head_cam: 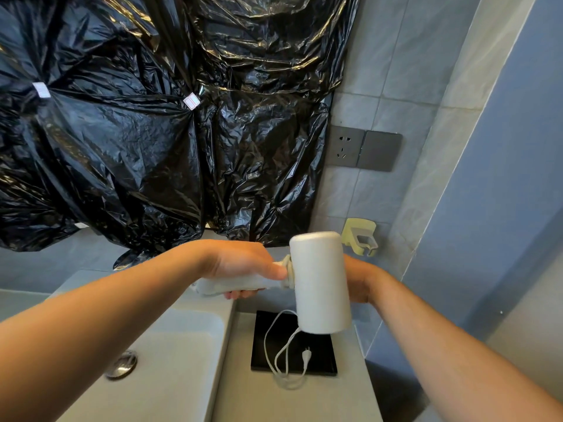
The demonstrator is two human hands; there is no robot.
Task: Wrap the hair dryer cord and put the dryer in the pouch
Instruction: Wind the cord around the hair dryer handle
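Holding a white hair dryer (320, 281) in the air above the surface (274, 400), just right of the sink basin (170, 360).

Clamping the left grip (240, 266) round the dryer's handle, with the barrel standing upright and hiding most of the right grip (359, 281) behind it; cannot tell whether that one is apart or closed on anything. Trailing a white cord (283, 351) from under the barrel down onto a flat black pouch (320, 357) lying on the surface, looped loosely and spilling over the pouch's near edge, with the plug (306, 352) resting on the pouch. Backed by crumpled black plastic sheeting (122, 132) dotted with white tape labels (192, 101). Flanked on the right by a grey tiled wall carrying a dark socket (345, 146), a blank switch plate (380, 150) touching it, and a pale yellow holder (359, 236) just past the barrel's top. Showing a metal drain (122, 363) in the basin at lower left.
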